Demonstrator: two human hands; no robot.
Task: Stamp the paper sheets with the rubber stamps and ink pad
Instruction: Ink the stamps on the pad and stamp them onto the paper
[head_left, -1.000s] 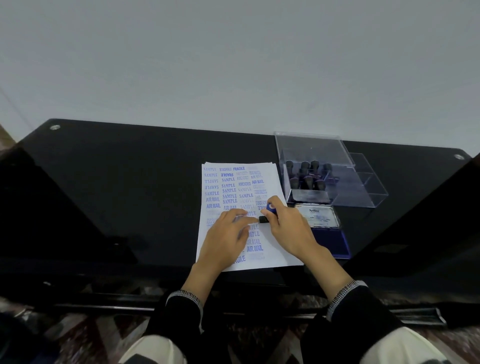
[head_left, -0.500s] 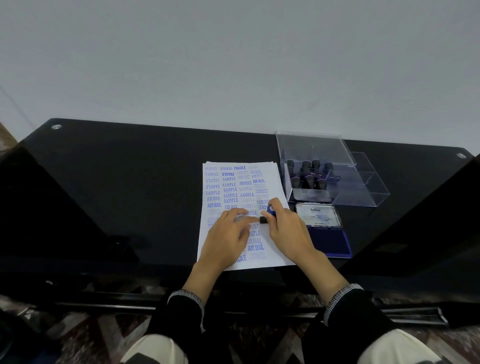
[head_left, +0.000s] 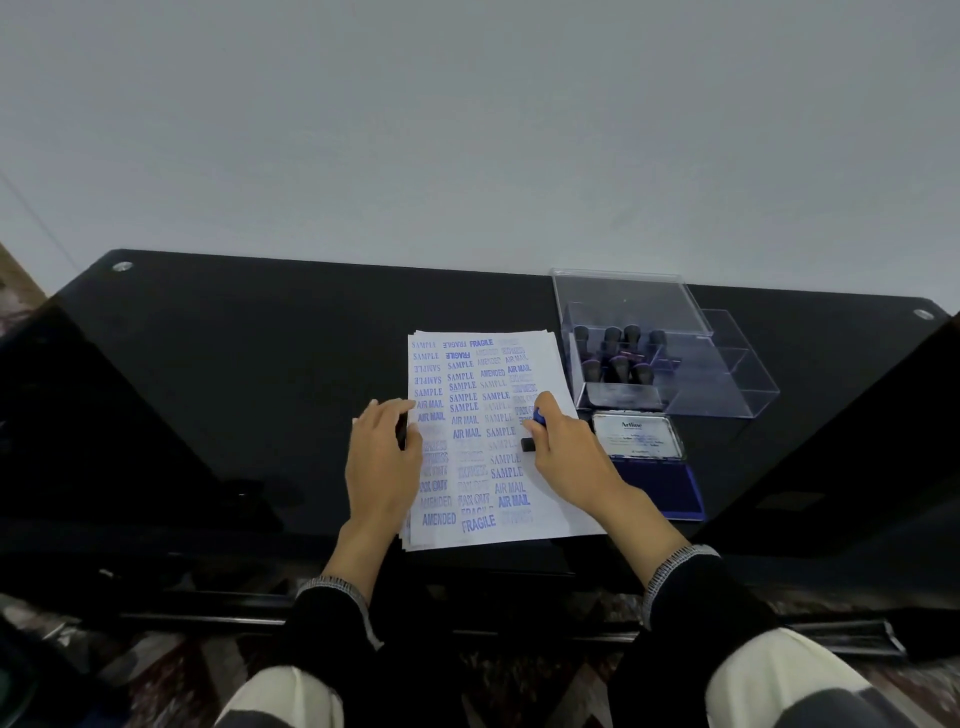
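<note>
From the head view, a stack of paper sheets (head_left: 483, 441) lies on the black desk (head_left: 234, 374), full of blue words; the right hand (head_left: 563, 452) grips a blue stamp (head_left: 535, 428) standing on the top sheet; the left hand (head_left: 382, 457) rests with loose fingers on the left edge of the paper; the ink pad (head_left: 657, 478) sits open just right of the sheets; a clear box (head_left: 727, 374) with more stamps (head_left: 618, 353) stands behind it.
</note>
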